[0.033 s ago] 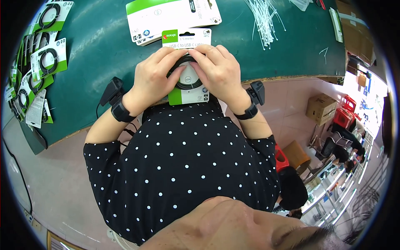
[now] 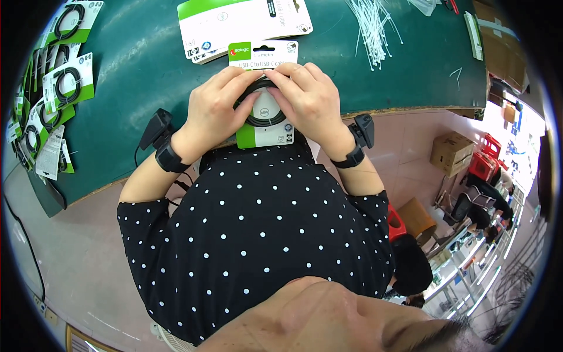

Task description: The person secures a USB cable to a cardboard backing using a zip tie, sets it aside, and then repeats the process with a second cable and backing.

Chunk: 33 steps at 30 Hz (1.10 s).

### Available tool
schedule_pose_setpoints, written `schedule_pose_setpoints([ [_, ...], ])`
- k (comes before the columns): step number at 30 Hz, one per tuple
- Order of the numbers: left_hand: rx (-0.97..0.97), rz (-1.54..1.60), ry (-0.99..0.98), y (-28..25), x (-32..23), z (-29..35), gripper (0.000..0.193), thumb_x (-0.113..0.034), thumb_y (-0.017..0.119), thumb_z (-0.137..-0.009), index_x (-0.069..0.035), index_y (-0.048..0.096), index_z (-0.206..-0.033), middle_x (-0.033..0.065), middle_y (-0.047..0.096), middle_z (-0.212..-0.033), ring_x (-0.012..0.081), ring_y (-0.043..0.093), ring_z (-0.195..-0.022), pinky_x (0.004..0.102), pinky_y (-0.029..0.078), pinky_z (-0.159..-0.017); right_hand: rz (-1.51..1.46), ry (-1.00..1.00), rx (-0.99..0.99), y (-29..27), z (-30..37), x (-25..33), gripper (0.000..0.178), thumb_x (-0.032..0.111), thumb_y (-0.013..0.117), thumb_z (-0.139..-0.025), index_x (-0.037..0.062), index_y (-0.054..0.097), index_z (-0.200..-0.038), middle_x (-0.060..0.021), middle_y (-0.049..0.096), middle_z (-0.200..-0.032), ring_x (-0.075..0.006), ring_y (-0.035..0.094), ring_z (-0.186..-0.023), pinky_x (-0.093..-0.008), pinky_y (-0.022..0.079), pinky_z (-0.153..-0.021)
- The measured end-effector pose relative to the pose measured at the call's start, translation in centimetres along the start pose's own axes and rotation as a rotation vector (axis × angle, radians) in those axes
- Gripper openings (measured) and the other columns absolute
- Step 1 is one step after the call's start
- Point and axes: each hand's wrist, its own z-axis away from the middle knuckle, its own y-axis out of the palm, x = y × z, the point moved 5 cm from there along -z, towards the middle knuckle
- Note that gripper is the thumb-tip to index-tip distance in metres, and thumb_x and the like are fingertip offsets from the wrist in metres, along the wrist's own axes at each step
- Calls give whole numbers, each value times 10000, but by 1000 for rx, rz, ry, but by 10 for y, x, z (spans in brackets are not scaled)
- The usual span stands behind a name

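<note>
A coiled black cable (image 2: 267, 122) lies against a white and green packaging card (image 2: 248, 138) at the table's front edge, close to my body. My left hand (image 2: 218, 101) grips the coil from the left, thumb inside the ring and fingers over its top. From the right, my right hand (image 2: 309, 101) holds it the same way. The fingertips of both hands meet at the top of the coil, over the card. Whether something thin is pinched between them is too small to tell.
Beyond my hands lies a stack of flat cards (image 2: 246, 29) on the green table (image 2: 135, 76). White cable ties (image 2: 373, 35) are heaped at the far right. Several carded black cables (image 2: 68, 85) pile up on the left. A cardboard box (image 2: 453, 154) and red stools (image 2: 483, 165) stand right.
</note>
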Motion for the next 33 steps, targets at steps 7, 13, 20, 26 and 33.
schedule_pose_setpoints([
  [7, 116, 6, -62, 0, 7, 9, 261, -67, 713, -772, -79, 660, -1027, 51, 649, -945, 250, 663, -781, 327, 541, -646, -17, -19, 95, 3, 4, -2, 279, 61, 749, -709, 68, 694, -983, -15, 628, -930, -202, 547, -712, -313, 460, -612],
  [13, 126, 45, -98, 0, 9, 12, 242, -71, 715, -771, -66, 661, -1007, 49, 645, -978, 255, 662, -802, 339, 544, -661, -46, -40, 123, -1, 2, -4, 284, 66, 753, -705, 67, 692, -983, -19, 622, -914, -198, 548, -716, -313, 462, -617],
  [20, 372, 81, 415, -3, -1, 16, 305, -187, 770, -734, -59, 638, -978, 42, 611, -1025, 212, 586, -728, 311, 487, -586, -249, -113, 310, -12, 24, 12, 273, 131, 765, -714, 65, 656, -956, -34, 601, -931, -204, 569, -741, -313, 476, -630],
  [26, 493, -42, 476, -1, 2, 10, 310, -280, 760, -728, -77, 608, -905, 33, 593, -958, 199, 591, -750, 318, 488, -609, -204, -124, 368, -2, 29, 12, 242, 177, 756, -731, 71, 619, -901, -35, 583, -924, -204, 583, -756, -320, 483, -635],
  [33, 455, 24, 485, 2, 6, 7, 313, -302, 762, -721, -79, 583, -848, 35, 587, -930, 208, 602, -760, 320, 491, -612, -158, -149, 463, -5, 28, 9, 219, 198, 735, -761, 82, 588, -875, -30, 581, -921, -198, 592, -768, -320, 486, -651],
])
